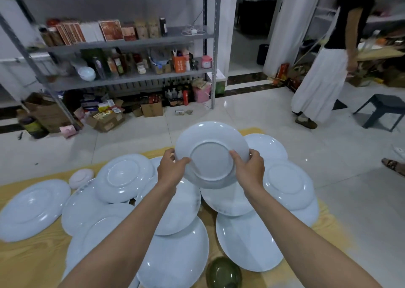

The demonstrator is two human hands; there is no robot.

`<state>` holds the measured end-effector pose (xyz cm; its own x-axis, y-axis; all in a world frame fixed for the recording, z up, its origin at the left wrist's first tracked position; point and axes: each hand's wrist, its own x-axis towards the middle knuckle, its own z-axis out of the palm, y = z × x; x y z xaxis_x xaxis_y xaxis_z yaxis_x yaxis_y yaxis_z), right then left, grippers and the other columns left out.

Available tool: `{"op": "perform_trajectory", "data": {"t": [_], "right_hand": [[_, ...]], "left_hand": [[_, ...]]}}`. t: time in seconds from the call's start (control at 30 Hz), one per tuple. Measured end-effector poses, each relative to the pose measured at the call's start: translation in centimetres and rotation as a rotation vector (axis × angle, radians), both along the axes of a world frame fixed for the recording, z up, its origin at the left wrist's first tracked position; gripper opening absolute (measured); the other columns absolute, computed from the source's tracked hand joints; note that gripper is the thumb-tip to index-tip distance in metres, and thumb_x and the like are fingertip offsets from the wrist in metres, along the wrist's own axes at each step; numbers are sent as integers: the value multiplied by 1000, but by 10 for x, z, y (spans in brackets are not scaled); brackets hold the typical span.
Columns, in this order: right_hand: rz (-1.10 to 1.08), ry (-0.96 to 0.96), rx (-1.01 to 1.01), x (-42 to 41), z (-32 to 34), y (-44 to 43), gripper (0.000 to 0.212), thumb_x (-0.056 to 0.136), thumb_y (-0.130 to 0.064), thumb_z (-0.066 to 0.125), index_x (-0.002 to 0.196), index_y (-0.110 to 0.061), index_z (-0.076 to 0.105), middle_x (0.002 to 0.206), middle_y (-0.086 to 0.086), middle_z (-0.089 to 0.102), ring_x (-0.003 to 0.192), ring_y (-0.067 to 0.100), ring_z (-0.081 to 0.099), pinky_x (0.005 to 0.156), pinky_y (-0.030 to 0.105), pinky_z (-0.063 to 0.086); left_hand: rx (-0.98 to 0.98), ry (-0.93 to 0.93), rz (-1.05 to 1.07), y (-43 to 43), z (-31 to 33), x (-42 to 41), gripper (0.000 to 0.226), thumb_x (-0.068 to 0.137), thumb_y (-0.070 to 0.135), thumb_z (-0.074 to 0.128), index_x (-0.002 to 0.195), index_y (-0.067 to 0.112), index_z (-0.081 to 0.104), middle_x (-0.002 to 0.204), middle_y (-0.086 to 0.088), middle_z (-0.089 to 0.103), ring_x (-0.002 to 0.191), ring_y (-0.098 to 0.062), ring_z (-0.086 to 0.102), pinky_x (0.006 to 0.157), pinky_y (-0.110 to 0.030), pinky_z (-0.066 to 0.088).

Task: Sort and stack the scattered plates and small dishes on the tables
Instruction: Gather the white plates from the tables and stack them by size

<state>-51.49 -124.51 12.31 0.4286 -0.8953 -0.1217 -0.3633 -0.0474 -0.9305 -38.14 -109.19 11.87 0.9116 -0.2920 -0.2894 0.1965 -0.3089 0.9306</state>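
White porcelain plate (211, 154), held raised above the table (32, 261), with its underside and foot ring turned toward the camera. The left hand (171, 167) is clamped on the rim at 8 o'clock and the right hand (249, 169) at 4 o'clock. Each thumb is laid on the underside and the fingers are curled over the edge. Below, overlapping white plates are spread across the wooden table. An upturned plate (125, 177) is seen at 9 o'clock of the held one, resting on its neighbours. A small upturned dish (81, 178) lies just beside it, farther toward 9 o'clock. A large plate (32, 208) lies face up near the table's 8 o'clock edge. A green glass bowl (223, 273) is placed at 6 o'clock. A metal shelf rack (131, 44) and a standing person (322, 83) are visible at 11 and 2 o'clock.
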Motion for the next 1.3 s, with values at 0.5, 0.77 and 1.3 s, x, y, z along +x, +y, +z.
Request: {"op": "perform_trajectory", "data": {"t": [0.5, 0.77, 1.3], "right_hand": [[-35, -327, 11, -43, -1, 11, 28, 100, -45, 48, 110, -20, 40, 110, -2, 51, 102, 18, 52, 79, 23, 40], [11, -403, 63, -51, -6, 16, 18, 105, -33, 40, 109, -15, 39, 161, -7, 21, 142, 6, 27, 108, 26, 24], [221, -329, 561, -89, -18, -10, 83, 83, 16, 59, 144, -39, 46, 129, 8, 62, 106, 35, 65, 69, 42, 61]], "left_hand": [[-486, 506, 11, -1, 23, -24, 17, 92, 19, 65, 107, 11, 64, 124, -10, 52, 106, -31, 61, 69, -46, 61], [-472, 564, 22, 2, 13, -26, 15, 88, -8, 45, 94, 5, 47, 111, -14, 38, 99, -40, 60, 81, -51, 59], [-406, 285, -190, 5, -29, -31, 67, 91, -20, 34, 145, 18, 46, 134, 4, 59, 112, -17, 60, 74, -26, 59]]}}
